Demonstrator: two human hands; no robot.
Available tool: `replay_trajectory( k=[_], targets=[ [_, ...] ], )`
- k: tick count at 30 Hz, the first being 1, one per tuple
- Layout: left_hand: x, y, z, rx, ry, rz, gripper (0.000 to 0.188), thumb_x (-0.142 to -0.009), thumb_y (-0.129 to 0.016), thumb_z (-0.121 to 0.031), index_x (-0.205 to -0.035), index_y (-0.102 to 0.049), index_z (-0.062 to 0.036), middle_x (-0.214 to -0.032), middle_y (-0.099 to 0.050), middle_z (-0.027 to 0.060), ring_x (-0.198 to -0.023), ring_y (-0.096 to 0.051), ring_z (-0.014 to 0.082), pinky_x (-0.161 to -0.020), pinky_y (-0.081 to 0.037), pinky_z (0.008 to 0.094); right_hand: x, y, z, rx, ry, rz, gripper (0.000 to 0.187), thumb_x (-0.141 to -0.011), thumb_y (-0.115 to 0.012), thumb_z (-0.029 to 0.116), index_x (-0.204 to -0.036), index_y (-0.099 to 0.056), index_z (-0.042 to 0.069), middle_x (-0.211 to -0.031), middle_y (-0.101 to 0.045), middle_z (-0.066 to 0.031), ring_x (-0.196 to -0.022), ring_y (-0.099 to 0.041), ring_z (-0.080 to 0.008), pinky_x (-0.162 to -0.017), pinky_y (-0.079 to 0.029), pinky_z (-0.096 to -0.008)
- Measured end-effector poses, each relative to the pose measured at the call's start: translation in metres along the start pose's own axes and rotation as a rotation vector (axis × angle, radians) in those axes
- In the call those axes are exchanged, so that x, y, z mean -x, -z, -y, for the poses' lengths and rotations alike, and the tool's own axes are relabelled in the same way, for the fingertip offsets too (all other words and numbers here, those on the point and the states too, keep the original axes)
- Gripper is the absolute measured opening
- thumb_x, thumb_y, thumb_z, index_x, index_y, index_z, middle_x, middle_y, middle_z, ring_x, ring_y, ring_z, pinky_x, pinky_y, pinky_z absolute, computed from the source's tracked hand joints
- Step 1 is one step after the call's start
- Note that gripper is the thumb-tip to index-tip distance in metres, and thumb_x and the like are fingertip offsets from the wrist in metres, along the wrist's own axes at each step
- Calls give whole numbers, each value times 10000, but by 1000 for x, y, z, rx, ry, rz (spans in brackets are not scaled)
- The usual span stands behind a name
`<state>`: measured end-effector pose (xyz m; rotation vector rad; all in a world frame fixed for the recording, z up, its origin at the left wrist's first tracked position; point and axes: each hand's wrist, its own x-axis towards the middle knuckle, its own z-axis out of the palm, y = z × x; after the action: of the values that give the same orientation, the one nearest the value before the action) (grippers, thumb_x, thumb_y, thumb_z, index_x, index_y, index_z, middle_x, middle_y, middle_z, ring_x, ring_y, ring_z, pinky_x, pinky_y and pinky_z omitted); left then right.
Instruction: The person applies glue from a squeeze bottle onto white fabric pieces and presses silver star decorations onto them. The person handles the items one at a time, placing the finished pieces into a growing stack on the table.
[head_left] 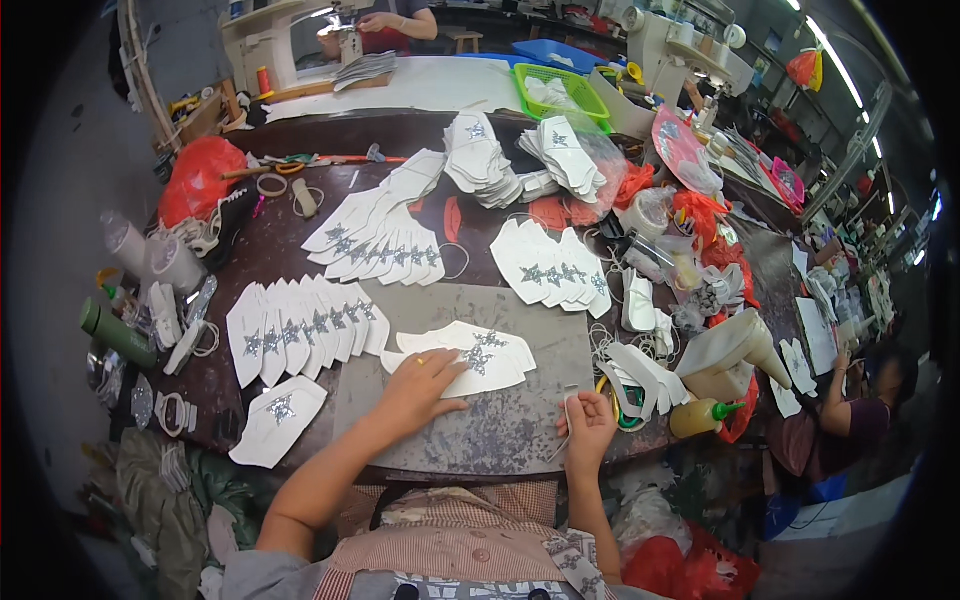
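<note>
My left hand [422, 388] lies flat, fingers stretched, on the near white shoe-upper piece [497, 372], which bears a silver star. A second white piece with a star [510, 345] lies just beyond, partly under it. Both rest on a grey, stained board [470, 435]. To the right, over the board's edge, my right hand [590, 425] is closed around a thin pale stick-like tool [571, 412]; its exact kind cannot be made out. Left of my left arm lies a single starred piece [280, 422], with a fanned row of similar pieces [310, 325] behind it.
More fanned pieces [375, 230] and stacks [478, 160] cover the far table. At right stand a green-capped glue bottle [695, 418], a plastic jug [735, 352] and white strips [640, 375]. A green bottle [118, 330] is at left. Other people work beyond and at right.
</note>
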<state>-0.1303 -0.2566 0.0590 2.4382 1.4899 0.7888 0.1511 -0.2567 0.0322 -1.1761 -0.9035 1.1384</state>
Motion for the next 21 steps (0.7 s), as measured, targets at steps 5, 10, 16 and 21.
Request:
replay_trajectory(
  k=[5, 10, 16, 21],
  targets=[
    [-6, 5, 18, 87, -21, -68, 242, -855, -672, -166, -1073, -665, -60, -935, -691, 136, -812, -683, 296, -686, -543, 397, -2, 3, 0, -27, -38, 21, 125, -947, -618, 62, -1033, -552, 0, -836, -674, -107, -576, -583, -115, -483, -458, -225],
    [35, 43, -52, -273, -399, -279, 281, -795, -646, -79, -1053, -669, 31, -985, -696, 115, -769, -688, 194, -632, -549, 277, -5, 30, 29, -66, -141, 73, 103, -959, -597, 71, -1046, -564, 28, -818, -666, -87, -598, -581, -118, -497, -448, -219],
    [113, 2, -82, -129, -73, -29, 496, -763, -752, -315, -1146, -649, -16, -1140, -631, 138, -1045, -617, 256, -913, -498, 403, 16, -35, 71, 378, -206, 429, 185, -888, -706, 116, -977, -677, -43, -782, -693, -56, -622, -607, -80, -548, -444, -207],
    [112, -2, -78, -109, 128, -64, 633, -773, -740, -387, -1244, -601, 11, -1271, -546, 183, -1158, -512, 324, -985, -443, 441, 15, -101, 23, 619, -131, 855, 197, -851, -727, 163, -850, -696, -32, -724, -700, -82, -635, -637, -88, -552, -474, -224]
  ],
)
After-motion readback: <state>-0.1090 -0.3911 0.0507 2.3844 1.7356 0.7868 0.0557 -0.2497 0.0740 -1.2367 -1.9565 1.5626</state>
